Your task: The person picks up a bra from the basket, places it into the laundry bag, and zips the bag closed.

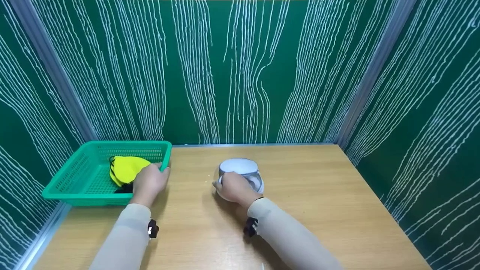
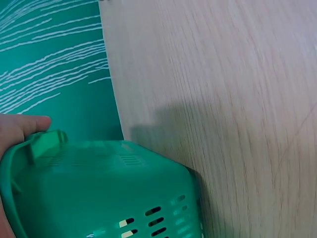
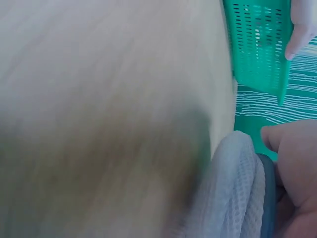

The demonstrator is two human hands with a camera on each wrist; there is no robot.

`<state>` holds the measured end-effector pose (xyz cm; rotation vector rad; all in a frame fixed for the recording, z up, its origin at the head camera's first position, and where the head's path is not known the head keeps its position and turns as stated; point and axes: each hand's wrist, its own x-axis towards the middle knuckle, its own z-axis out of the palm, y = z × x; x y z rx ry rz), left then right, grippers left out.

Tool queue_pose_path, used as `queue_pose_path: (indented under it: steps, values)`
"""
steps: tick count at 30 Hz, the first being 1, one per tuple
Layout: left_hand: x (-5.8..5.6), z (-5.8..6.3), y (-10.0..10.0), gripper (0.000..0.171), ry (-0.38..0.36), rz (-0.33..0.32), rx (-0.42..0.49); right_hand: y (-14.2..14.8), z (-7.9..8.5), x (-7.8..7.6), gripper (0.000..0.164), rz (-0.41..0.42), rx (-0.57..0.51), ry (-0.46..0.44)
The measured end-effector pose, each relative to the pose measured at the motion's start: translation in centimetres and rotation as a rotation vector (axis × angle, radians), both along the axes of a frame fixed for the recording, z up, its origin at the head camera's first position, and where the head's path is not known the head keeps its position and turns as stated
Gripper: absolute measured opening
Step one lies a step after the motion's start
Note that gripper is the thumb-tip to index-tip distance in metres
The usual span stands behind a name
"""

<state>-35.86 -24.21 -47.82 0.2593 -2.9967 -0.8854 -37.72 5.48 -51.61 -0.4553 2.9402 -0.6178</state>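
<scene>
My left hand (image 1: 151, 180) grips the right-hand rim of a green plastic basket (image 1: 90, 201), with the thumb over the edge. In the left wrist view, the basket's slotted side (image 2: 99, 183) fills the lower left. Inside the basket lies a bright yellow fabric item (image 1: 127, 168) with black cord, beside something black (image 1: 123, 188). My right hand (image 1: 236, 187) holds a white cap (image 1: 239, 165) with grey edging, low over the table's middle. The right wrist view shows the cap's padded mesh fabric (image 3: 237, 188) close up, gripped at its dark edge. Part of the cap is hidden by the hand.
The wooden table (image 1: 318, 210) runs back to a green wall (image 1: 191, 127) with wavy white lines. Similar panels stand left and right, joined by grey metal posts (image 1: 365, 84). The basket sits at the table's left back corner.
</scene>
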Motion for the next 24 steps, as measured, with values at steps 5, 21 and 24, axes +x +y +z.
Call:
queue_pose_path:
  steps: [5, 21, 24]
  values:
    - [0.0, 0.0, -0.2, 0.061, 0.004, 0.008, 0.007, 0.5, 1.2, -0.3, 0.047, -0.032, -0.038, -0.024]
    - [-0.5, 1.5, -3.8, 0.058, -0.015, 0.102, 0.038, 8.2, 3.5, -2.9, 0.037, -0.143, -0.11, 0.197]
    - [-0.6, 2.0, -5.1, 0.055, 0.034, 0.126, -0.023, 9.9, 3.3, -3.2, 0.037, -0.183, -0.126, 0.206]
